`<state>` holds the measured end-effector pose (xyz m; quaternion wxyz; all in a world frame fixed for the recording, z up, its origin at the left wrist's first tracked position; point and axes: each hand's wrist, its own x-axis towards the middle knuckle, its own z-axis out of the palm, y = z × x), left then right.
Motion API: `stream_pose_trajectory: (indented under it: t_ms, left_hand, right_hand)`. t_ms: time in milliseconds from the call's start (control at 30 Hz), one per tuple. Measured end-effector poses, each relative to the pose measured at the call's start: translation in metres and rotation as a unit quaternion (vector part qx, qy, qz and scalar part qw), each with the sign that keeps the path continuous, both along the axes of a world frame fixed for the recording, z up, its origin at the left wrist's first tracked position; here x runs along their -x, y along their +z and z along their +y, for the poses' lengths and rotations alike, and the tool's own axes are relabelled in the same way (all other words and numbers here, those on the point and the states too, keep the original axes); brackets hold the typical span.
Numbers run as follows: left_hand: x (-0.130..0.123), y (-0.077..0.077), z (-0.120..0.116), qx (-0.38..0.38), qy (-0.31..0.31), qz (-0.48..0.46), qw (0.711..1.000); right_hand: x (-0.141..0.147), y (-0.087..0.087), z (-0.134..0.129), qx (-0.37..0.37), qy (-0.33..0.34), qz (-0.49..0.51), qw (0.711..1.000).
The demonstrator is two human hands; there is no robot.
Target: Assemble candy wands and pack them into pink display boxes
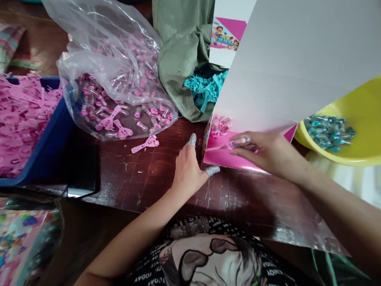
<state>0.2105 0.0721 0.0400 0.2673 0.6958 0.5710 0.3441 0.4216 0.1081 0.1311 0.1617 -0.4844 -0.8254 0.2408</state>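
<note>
My right hand (270,151) is over the open cardboard box (227,158), pinching a pink plastic piece with a clear capsule (240,141); its thin pink end points left. A small cluster of similar pink pieces (220,125) sits in the box's left corner. Just outside that corner, my left hand (188,168) hovers by the table with thumb and forefinger spread, grey wrapping on their tips. It holds nothing that I can see. A single pink plastic piece (146,143) lies on the dark table to its left.
A clear plastic bag (116,73) spills pink-capped capsules. Farther left is a blue tray (43,150) heaped with pink pieces. Behind the box, a green-grey sack (176,63) holds turquoise pieces (205,87). At right stands a yellow basin (373,121) with turquoise-capped capsules (331,131). The raised box lid (316,50) blocks some view.
</note>
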Motion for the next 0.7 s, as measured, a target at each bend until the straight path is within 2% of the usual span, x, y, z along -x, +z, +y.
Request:
stream_pose_trajectory:
  t_ms: [100,167,267,400,533,700]
  left_hand:
    - [-0.010,-0.013,0.009,0.028,-0.004,0.054,0.998]
    - [-0.015,-0.018,0.011,0.043,-0.010,0.067,0.997]
    - [-0.020,-0.019,0.008,0.058,-0.007,0.073,0.996]
    - [-0.023,-0.015,0.005,0.068,0.003,0.077,0.995]
    - [-0.023,-0.013,0.006,0.068,0.002,0.081,0.994]
    - [-0.018,-0.012,0.004,0.063,-0.004,0.068,0.996]
  right_hand:
    - [-0.001,0.005,0.018,-0.066,-0.003,-0.167,0.984]
    - [0.004,0.008,0.026,-0.065,0.021,-0.249,0.966]
    - [0.015,0.012,0.033,-0.059,0.045,-0.319,0.945]
    - [0.023,0.013,0.040,-0.066,0.019,-0.349,0.935]
    - [0.026,0.005,0.045,-0.073,0.015,-0.346,0.935]
    - [0.031,0.002,0.030,-0.104,-0.023,-0.337,0.935]
